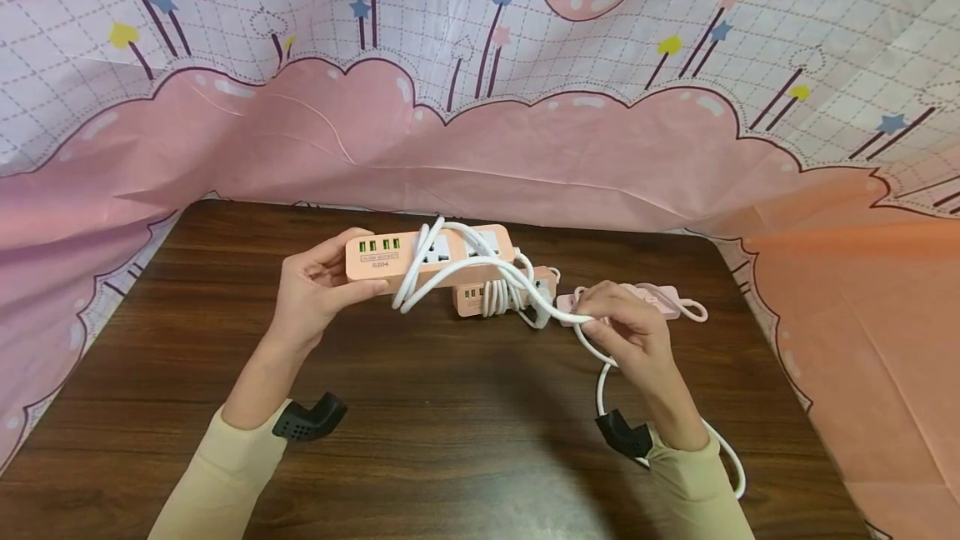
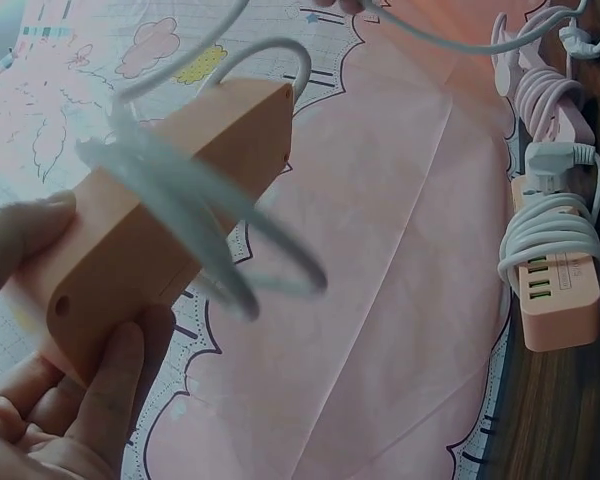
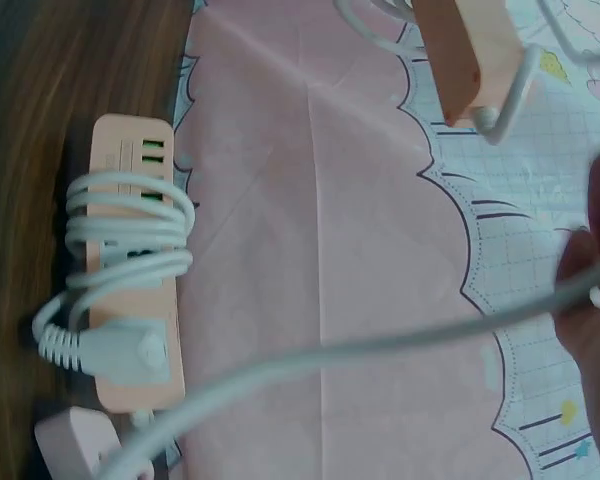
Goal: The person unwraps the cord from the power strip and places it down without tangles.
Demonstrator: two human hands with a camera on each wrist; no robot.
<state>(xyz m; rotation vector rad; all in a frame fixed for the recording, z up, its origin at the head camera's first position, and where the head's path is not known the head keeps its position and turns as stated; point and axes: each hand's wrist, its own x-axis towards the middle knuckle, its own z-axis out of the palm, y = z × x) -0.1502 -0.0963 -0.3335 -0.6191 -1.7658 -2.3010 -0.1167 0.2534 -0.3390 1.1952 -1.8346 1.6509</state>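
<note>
In the head view my left hand (image 1: 307, 282) grips one end of a peach power strip (image 1: 381, 255) above the table. USB ports and sockets face up on it, and a white cord (image 1: 480, 263) loops loosely around its middle. To the right, my right hand (image 1: 633, 327) pinches that cord between thumb and fingers, drawing it out from the strip. In the left wrist view the thumb and fingers clasp the strip (image 2: 110, 230) from both sides. The right wrist view shows the cord (image 3: 380, 350) running across to the right fingers (image 3: 580, 300).
A second peach power strip (image 1: 471, 300), its cord wound round it, lies on the dark wooden table (image 1: 420, 440). Beside it is a pink power strip (image 1: 663, 300), partly behind my right hand. White cord (image 1: 731, 457) trails past the right forearm. A patterned curtain (image 1: 480, 173) hangs behind.
</note>
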